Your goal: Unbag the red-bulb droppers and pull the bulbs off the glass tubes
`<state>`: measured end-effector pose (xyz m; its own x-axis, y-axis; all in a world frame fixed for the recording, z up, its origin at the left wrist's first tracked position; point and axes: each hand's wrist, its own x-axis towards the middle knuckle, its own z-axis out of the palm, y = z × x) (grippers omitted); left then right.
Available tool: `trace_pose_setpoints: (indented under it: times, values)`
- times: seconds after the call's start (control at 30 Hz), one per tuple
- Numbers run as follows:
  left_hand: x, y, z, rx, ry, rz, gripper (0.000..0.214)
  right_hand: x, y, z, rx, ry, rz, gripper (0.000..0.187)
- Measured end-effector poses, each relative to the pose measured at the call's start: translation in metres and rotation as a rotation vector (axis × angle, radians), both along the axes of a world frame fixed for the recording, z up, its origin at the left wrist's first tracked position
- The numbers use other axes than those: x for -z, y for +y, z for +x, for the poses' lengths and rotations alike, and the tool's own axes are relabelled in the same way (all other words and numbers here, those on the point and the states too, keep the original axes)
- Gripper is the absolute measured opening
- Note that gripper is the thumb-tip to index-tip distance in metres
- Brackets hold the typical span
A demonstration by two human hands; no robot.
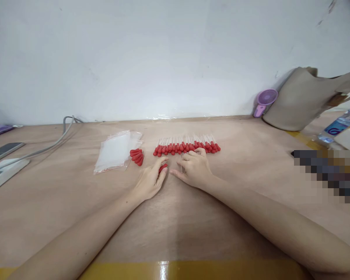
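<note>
White wall [163, 58] closes off the far side at twelve o'clock, meeting a brown tabletop [46, 198] along a fairly straight edge; at six, a yellow band [192, 270] crosses the near side. Taking the gap between the hands as the dial's centre, red-tipped clear sticks [186, 147] lie in a tight row from twelve to two, red ends toward the person, with a strip of tabletop between their clear ends and the wall.

The left hand [150, 181] pinches a red piece [162, 168] between thumb and fingers. The right hand [196, 169] arches with curled fingers just beside the row's near edge; slim clear pieces [182, 161] show at its fingers, but I cannot tell whether they are gripped.

Near ten o'clock, a small cluster of red pieces [137, 156] sits at the right edge of some clear plastic bags [112, 151]. Toward nine, well apart, are a white power strip [11, 173] and a grey cable [54, 144]. A purple fan [266, 100] leans at two beside a beige bag [294, 101]; a wide stretch of tabletop separates them from the row. Between the forearms, open tabletop runs down to six.
</note>
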<state>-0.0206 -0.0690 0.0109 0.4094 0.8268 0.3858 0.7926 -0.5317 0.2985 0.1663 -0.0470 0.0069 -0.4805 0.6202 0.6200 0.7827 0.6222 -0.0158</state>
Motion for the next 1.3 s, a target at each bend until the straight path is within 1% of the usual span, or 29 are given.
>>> trace_pose_setpoints:
  times: [0.07,0.17,0.27,0.4,0.53,0.67,0.77,0.87,0.93,1.03,1.1,1.13,1.2,1.27,1.3]
  values:
    - [-0.001,-0.001,0.001,0.011,-0.001,-0.003,0.030,-0.001,0.000,0.001,0.002,0.001,-0.032,0.045]
    - [-0.002,-0.001,0.001,0.030,-0.007,0.002,0.027,-0.002,-0.001,0.002,0.018,-0.024,-0.053,0.048]
    - [0.000,-0.001,0.001,0.014,-0.030,0.003,0.024,-0.001,-0.001,0.002,0.031,-0.053,-0.063,0.050]
    - [0.004,0.000,-0.001,-0.015,-0.121,0.013,0.020,-0.001,-0.001,0.003,0.028,-0.082,-0.086,0.056]
    - [0.006,0.000,-0.002,-0.037,-0.126,0.003,0.017,0.000,-0.001,0.003,0.020,-0.101,-0.100,0.062]
    - [0.005,0.001,-0.001,-0.038,-0.140,0.032,0.015,-0.002,-0.001,0.003,0.012,-0.079,-0.094,0.064]
    - [0.004,0.001,-0.002,-0.027,-0.176,0.060,0.015,-0.006,-0.001,0.007,0.024,0.001,-0.077,0.059]
    - [0.005,0.002,-0.004,-0.022,-0.210,0.057,0.015,-0.009,-0.001,0.016,0.049,0.092,-0.064,0.046]
    - [0.006,0.003,-0.004,-0.005,-0.223,0.033,0.017,-0.007,-0.002,0.024,0.054,0.115,-0.054,0.038]
    - [0.007,0.002,-0.002,0.007,-0.216,-0.012,0.019,0.001,-0.005,0.033,0.035,0.122,-0.020,0.033]
    - [0.003,0.003,-0.001,-0.003,-0.180,0.000,0.015,0.006,-0.009,0.036,0.008,0.141,0.007,0.030]
    - [-0.001,0.003,-0.002,-0.013,-0.164,0.041,0.014,0.008,-0.011,0.037,-0.005,0.155,0.019,0.029]
    - [-0.013,0.008,-0.007,-0.049,-0.144,0.180,0.014,0.010,-0.013,0.038,-0.030,0.174,0.035,0.027]
    - [-0.030,0.017,-0.020,-0.145,-0.148,0.314,0.018,0.010,-0.013,0.039,-0.046,0.181,0.050,0.026]
    - [-0.039,0.022,-0.029,-0.224,-0.159,0.338,0.020,0.010,-0.013,0.040,-0.049,0.182,0.057,0.026]
